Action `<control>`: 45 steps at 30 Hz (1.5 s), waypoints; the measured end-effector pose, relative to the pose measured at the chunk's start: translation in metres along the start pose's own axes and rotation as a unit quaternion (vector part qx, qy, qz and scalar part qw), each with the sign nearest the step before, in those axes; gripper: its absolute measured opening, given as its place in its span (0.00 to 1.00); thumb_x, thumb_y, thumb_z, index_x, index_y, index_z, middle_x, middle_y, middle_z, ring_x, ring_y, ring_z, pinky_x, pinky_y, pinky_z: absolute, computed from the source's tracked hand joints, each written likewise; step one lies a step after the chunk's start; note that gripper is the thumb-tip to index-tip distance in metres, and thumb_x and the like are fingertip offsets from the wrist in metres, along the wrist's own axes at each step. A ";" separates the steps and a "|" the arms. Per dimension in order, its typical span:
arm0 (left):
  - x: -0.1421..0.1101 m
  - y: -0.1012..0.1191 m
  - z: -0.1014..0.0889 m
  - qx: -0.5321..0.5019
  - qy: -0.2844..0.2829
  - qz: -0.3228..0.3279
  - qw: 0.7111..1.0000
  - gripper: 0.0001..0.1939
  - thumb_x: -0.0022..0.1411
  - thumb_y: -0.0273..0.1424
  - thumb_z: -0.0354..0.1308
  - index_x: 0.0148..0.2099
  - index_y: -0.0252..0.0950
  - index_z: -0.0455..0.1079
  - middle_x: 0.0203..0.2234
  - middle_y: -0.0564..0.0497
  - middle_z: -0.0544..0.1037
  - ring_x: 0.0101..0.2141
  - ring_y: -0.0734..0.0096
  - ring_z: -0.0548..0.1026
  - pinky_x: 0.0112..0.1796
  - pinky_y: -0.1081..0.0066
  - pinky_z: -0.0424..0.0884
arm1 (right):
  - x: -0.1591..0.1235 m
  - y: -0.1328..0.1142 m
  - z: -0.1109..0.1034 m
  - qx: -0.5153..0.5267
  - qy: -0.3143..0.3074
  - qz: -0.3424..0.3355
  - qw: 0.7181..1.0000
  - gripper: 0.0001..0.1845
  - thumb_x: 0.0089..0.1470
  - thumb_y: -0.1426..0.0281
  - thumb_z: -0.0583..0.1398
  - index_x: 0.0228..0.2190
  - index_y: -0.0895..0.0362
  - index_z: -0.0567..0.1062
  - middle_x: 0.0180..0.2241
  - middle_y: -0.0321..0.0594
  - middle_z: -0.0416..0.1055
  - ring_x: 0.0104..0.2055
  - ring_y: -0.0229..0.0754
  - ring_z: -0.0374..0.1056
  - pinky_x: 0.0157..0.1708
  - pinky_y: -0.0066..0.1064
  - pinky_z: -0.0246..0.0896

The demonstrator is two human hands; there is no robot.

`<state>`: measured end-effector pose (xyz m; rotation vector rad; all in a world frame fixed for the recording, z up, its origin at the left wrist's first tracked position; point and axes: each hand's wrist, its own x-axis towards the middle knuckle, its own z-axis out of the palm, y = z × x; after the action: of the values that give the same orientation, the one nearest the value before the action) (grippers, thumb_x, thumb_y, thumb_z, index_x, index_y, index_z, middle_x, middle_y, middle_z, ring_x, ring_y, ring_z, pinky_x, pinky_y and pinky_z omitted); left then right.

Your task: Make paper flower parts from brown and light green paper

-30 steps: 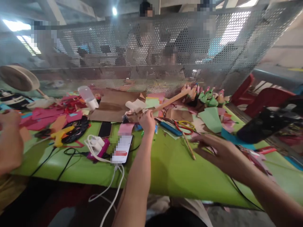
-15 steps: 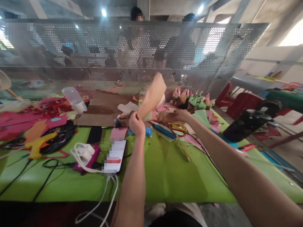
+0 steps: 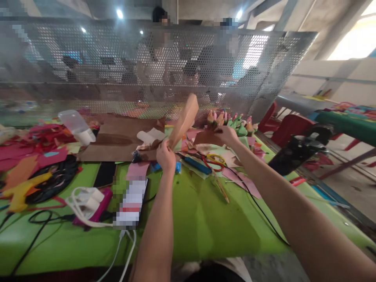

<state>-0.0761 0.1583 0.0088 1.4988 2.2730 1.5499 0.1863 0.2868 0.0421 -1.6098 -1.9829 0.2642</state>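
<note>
"Well, what do we see from the head camera, starting with our left hand (image 3: 166,156)?"

"We have it just left of the middle of the frame, fingers pinched around the lower end of a tan paper strip (image 3: 185,119), which slants up to the right, into the upper middle."

"And our right hand (image 3: 228,136)?"

"Right of the middle and a little higher in the frame, at a piece of brown paper (image 3: 206,138). Our fingertips reach its upper right edge, though we cannot tell whether they have closed on it."

"What do we find around the two?"

"Left of the strip we see a large brown sheet (image 3: 117,133), and just above our right hand a cluster of pink and green paper pieces (image 3: 239,124). Between our forearms, near the centre, a blue-handled tool (image 3: 198,166) and a thin wooden stick (image 3: 222,188) rest on the green table (image 3: 199,227)."

"Further out?"

"We have a phone (image 3: 132,201) at lower left of centre and a yellow glue gun (image 3: 23,192) near the left edge"
</note>
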 end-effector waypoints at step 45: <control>-0.117 0.024 -0.061 -0.585 -0.341 -0.286 0.678 0.16 0.53 0.28 0.66 0.46 0.35 0.78 0.43 0.46 0.84 0.50 0.55 0.80 0.53 0.56 0.75 | -0.233 -0.072 0.012 0.375 0.037 -0.092 0.922 0.20 0.53 0.51 0.63 0.23 0.53 0.73 0.39 0.44 0.74 0.44 0.48 0.68 0.44 0.39 0.64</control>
<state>-0.0253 0.0343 0.0029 0.6369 0.7612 1.3400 0.1468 0.0496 -0.0027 -0.9182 -1.6526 0.7680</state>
